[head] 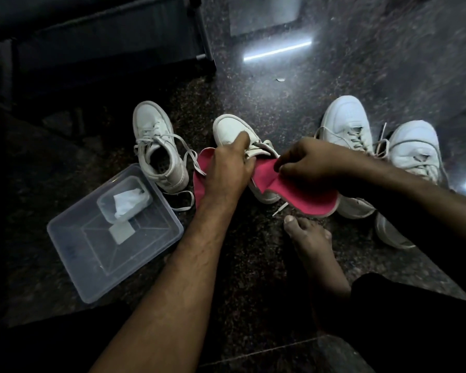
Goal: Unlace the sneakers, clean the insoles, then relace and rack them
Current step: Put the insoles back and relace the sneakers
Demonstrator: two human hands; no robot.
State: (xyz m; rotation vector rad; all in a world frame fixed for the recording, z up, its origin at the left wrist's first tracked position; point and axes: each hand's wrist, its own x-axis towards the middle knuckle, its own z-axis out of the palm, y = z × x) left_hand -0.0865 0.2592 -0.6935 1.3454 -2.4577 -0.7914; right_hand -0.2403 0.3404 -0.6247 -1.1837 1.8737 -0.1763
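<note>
A white sneaker (233,130) stands on the dark floor in the middle. My left hand (228,168) grips its collar, the index finger stretched over the tongue. A pink insole (301,196) lies bent across the shoe's opening, and my right hand (311,164) pinches its upper edge. A second pink insole (199,189) lies on the floor under my left wrist. To the left stands a white high-top sneaker (159,146) with loose laces. Two more laced white sneakers (346,125) (414,149) stand on the right.
A clear plastic tub (92,265) at lower left holds a smaller container with a white wipe (125,200) and a grey pad (121,232). My bare foot (312,246) rests on the floor below the insole. A dark rack (113,39) stands at the upper left.
</note>
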